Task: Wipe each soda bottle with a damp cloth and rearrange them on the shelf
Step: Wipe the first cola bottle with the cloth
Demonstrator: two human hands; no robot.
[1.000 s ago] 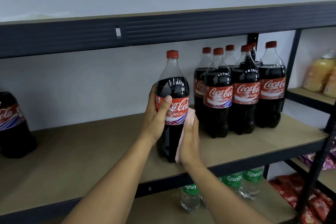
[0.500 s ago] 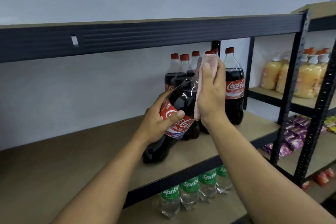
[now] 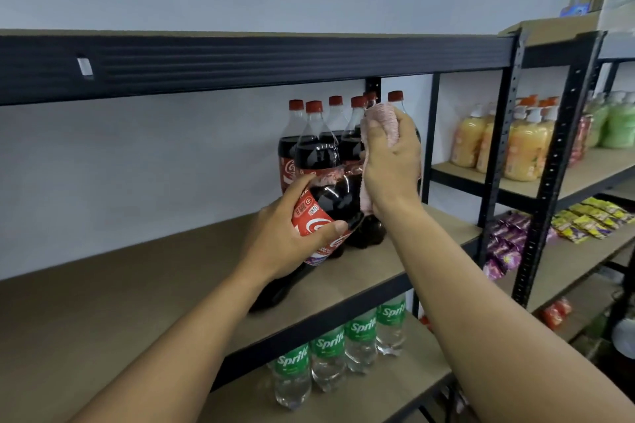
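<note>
My left hand (image 3: pixel 285 233) grips a large cola bottle (image 3: pixel 338 197) round its red label. The bottle leans to the right, its base low on the shelf board (image 3: pixel 137 285). My right hand (image 3: pixel 390 168) holds a pink cloth (image 3: pixel 386 118) wrapped over the bottle's neck and top, which are hidden. Behind them stands a cluster of several upright cola bottles (image 3: pixel 314 144) with red caps, at the right end of the same shelf.
A black beam (image 3: pixel 240 58) of the shelf above runs across just over the bottle caps. Sprite bottles (image 3: pixel 326 357) stand on the shelf below. A black post (image 3: pixel 494 148) separates a right-hand rack with orange soap bottles (image 3: pixel 522 148) and snack packets (image 3: pixel 591 218).
The bottle went from upright to tilted right. My right hand with the cloth rose from the bottle's lower side to its neck and now curls round it. The view swung right.
</note>
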